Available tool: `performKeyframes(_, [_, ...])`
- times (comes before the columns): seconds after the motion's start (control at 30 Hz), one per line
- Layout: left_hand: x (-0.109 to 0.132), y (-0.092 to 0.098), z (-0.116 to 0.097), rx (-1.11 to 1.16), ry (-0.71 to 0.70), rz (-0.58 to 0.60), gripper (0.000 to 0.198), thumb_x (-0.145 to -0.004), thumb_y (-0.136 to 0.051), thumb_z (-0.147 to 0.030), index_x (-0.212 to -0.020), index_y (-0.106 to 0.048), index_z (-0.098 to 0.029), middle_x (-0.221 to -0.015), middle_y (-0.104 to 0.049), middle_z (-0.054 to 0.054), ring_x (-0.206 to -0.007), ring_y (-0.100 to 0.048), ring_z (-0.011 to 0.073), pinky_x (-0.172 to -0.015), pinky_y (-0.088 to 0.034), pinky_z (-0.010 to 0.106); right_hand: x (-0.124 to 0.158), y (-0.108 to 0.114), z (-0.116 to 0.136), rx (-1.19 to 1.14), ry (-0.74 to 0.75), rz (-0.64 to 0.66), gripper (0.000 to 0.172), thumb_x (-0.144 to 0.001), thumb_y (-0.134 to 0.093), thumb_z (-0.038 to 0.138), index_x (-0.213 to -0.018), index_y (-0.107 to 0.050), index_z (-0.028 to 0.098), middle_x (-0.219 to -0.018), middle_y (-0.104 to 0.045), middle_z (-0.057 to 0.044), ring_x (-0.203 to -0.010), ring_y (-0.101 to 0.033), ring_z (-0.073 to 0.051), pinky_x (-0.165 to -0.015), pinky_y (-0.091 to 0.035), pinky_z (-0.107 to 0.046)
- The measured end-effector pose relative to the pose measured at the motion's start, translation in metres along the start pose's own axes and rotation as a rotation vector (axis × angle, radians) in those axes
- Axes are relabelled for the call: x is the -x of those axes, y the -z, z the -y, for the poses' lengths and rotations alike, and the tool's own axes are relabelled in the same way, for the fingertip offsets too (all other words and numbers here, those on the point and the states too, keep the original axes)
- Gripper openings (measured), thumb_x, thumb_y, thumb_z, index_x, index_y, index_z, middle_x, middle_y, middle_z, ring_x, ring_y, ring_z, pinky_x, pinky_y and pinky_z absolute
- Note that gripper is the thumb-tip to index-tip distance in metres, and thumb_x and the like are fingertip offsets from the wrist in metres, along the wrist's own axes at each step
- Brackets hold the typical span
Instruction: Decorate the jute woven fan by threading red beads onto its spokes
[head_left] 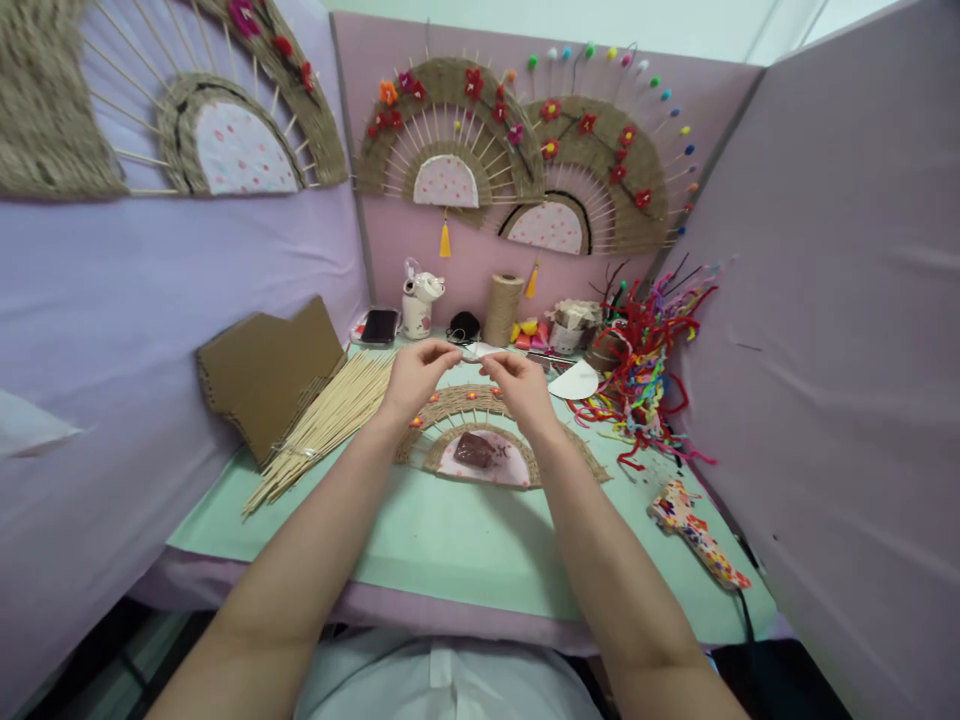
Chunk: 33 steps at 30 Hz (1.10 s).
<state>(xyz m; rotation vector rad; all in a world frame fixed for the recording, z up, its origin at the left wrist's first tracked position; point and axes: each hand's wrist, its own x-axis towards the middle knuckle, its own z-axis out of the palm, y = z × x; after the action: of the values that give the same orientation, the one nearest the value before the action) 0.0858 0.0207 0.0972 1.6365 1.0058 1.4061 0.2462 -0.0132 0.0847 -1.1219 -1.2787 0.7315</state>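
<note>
My left hand (421, 375) and my right hand (517, 383) are raised over the table, close together, with fingertips pinched. Between them runs a small thin greyish strip (471, 358), too small to name for sure. Below lies a half-round twine fan (517, 398) with thin stick ribs and small red-orange flowers along its outer band. Its white centre panel has pink spots, and a brown plastic-wrapped block (474, 449) rests on it beside small dark curled marks (501, 452). My right forearm hides part of the fan.
Bamboo sticks (330, 420) and brown cardboard (270, 370) lie at left. Behind stand a phone (379, 326), a white cup (417, 312) and a twine spool (503, 310). Right are a white half-disc (574, 381), pipe cleaners (652, 350) and a flower-patterned glue gun (697, 535) with its cord.
</note>
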Motion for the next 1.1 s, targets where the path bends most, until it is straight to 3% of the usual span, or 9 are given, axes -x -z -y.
performKeyframes(0.1, [-0.02,-0.003,0.009,-0.052,-0.011,0.019,0.016,-0.07,-0.07,-0.03,-0.077,-0.07,-0.016,-0.076,-0.07,0.004,-0.075,-0.062,0.0176,-0.075,-0.047,0.031,-0.026,0.004,-0.005,0.05,0.044,0.039,0.024,-0.075,-0.063,0.041,-0.076,-0.07,0.018,-0.069,-0.068,-0.001,-0.065,-0.057,-0.014,-0.066,-0.044,-0.027])
performKeyframes(0.2, [-0.032,-0.007,0.031,-0.069,0.032,0.05,0.015,-0.068,-0.068,-0.021,-0.081,-0.07,-0.016,-0.074,-0.069,0.003,-0.073,-0.062,0.0167,-0.073,-0.047,0.031,-0.043,0.001,-0.022,0.065,0.028,0.107,0.018,-0.07,-0.065,0.036,-0.07,-0.069,0.018,-0.065,-0.068,0.0,-0.062,-0.057,-0.014,-0.065,-0.044,-0.027])
performKeyframes(0.33, [-0.038,-0.008,0.064,-0.177,0.065,0.101,0.02,-0.065,-0.066,-0.013,-0.085,-0.069,-0.015,-0.072,-0.067,0.003,-0.07,-0.062,0.0161,-0.073,-0.047,0.03,-0.052,-0.006,-0.049,0.132,-0.04,0.18,0.009,-0.063,-0.068,0.027,-0.066,-0.07,0.018,-0.062,-0.067,0.002,-0.058,-0.056,-0.012,-0.063,-0.044,-0.027])
performKeyframes(0.47, [-0.041,-0.009,0.083,-0.362,0.087,0.162,0.028,-0.066,-0.063,-0.01,-0.092,-0.07,-0.015,-0.075,-0.069,0.004,-0.072,-0.063,0.0183,-0.073,-0.047,0.031,-0.056,-0.007,-0.071,0.195,-0.077,0.223,0.007,-0.061,-0.067,0.021,-0.066,-0.071,0.017,-0.061,-0.067,0.002,-0.058,-0.056,-0.012,-0.062,-0.044,-0.026])
performKeyframes(0.7, [-0.046,-0.011,0.09,-0.624,0.053,0.289,0.022,-0.071,-0.062,-0.013,-0.09,-0.071,-0.017,-0.083,-0.072,0.007,-0.078,-0.063,0.0205,-0.072,-0.045,0.031,-0.068,-0.001,-0.086,0.322,-0.092,0.273,0.01,-0.065,-0.064,0.016,-0.07,-0.073,0.018,-0.059,-0.066,0.002,-0.056,-0.054,-0.011,-0.065,-0.044,-0.026])
performKeyframes(0.9, [-0.042,-0.001,0.091,-0.738,0.071,0.335,0.013,-0.071,-0.064,-0.016,-0.081,-0.071,-0.018,-0.08,-0.072,0.005,-0.077,-0.063,0.0193,-0.073,-0.045,0.03,-0.08,-0.017,-0.102,0.488,-0.09,0.331,0.005,-0.065,-0.069,0.015,-0.069,-0.071,0.018,-0.067,-0.069,0.001,-0.064,-0.058,-0.013,-0.068,-0.044,-0.026])
performKeyframes(1.1, [-0.03,0.004,0.09,-0.914,0.038,0.433,0.017,-0.075,-0.059,-0.017,-0.087,-0.07,-0.021,-0.091,-0.073,0.004,-0.088,-0.064,0.0204,-0.083,-0.044,0.032,-0.077,-0.024,-0.104,0.659,-0.095,0.412,0.005,-0.07,-0.07,0.024,-0.073,-0.073,0.022,-0.072,-0.071,0.002,-0.075,-0.061,-0.015,-0.073,-0.043,-0.026])
